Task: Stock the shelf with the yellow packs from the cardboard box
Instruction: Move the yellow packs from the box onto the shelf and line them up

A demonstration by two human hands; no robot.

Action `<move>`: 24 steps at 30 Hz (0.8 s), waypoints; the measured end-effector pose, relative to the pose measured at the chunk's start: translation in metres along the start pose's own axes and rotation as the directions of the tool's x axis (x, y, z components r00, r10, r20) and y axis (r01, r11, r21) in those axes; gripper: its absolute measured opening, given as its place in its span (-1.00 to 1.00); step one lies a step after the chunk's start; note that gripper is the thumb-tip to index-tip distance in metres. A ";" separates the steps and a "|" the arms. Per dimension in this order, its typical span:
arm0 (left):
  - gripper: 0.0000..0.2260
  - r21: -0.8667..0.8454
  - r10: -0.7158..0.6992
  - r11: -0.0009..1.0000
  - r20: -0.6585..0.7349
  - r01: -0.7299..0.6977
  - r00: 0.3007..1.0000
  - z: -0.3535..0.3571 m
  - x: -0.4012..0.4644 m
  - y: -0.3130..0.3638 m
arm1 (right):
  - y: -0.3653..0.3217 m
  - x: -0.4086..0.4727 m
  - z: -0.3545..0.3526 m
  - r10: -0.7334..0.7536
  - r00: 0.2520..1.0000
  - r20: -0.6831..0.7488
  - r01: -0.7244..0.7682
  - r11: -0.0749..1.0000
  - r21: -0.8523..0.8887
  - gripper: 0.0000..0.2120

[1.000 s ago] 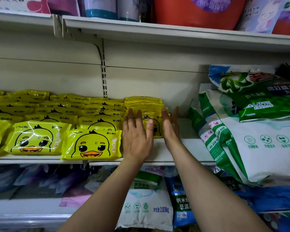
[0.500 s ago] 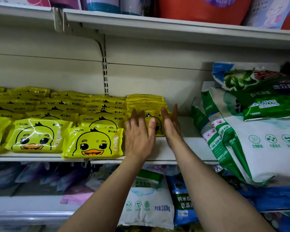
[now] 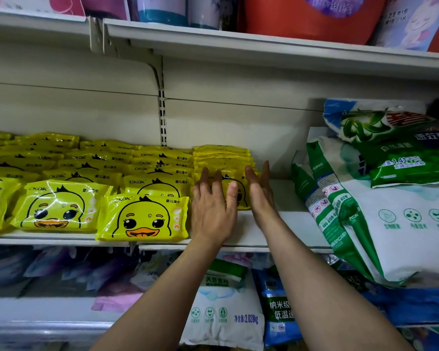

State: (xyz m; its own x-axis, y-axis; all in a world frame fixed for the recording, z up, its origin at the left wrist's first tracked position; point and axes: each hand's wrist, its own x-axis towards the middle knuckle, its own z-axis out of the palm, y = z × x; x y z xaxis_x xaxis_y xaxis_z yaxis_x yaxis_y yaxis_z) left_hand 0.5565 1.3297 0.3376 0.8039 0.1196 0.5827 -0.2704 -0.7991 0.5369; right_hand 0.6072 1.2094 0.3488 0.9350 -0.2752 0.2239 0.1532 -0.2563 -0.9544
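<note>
- Both grips are spread flat: the left hand point(image 3: 213, 209) lies on the front of the yellow packs point(image 3: 223, 160), and the right hand point(image 3: 260, 193), edge-on, squares up their right side.
- To do it well, I'd press evenly and keep the rear stack flush with its neighbours.
- Glossy yellow wrappers with a duck face fill the shelf point(image 3: 284, 224) left of the grips; green detergent bags point(image 3: 390, 211) lie to the right.

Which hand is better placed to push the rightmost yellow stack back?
Left, probably. The left hand lies flat against the front of the rightmost stack of yellow duck-print packs; the right hand stands edge-on beside it.
</note>
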 end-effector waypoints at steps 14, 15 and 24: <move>-0.51 0.154 -0.012 0.988 -0.042 0.019 0.999 -0.010 -0.022 0.005 | -0.003 -0.051 -0.006 -0.293 0.952 -0.091 0.291 0.956 -0.028 -0.35; -0.50 0.170 -0.025 0.985 -0.022 0.028 0.999 -0.010 -0.021 0.006 | 0.001 -0.051 -0.005 -0.248 0.969 -0.018 0.248 0.969 -0.006 -0.34; -0.46 0.184 -0.049 0.982 -0.030 0.053 0.998 -0.002 -0.014 0.004 | 0.004 -0.046 -0.001 -0.048 0.991 0.125 0.042 0.998 0.049 -0.34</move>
State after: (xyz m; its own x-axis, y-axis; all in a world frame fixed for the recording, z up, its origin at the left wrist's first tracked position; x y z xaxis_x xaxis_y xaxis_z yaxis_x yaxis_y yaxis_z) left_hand 0.5429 1.3263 0.3331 0.7997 0.1760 0.5740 -0.1251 -0.8863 0.4460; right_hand 0.5644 1.2199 0.3351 0.9591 -0.1449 0.2432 0.2080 -0.2221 -0.9526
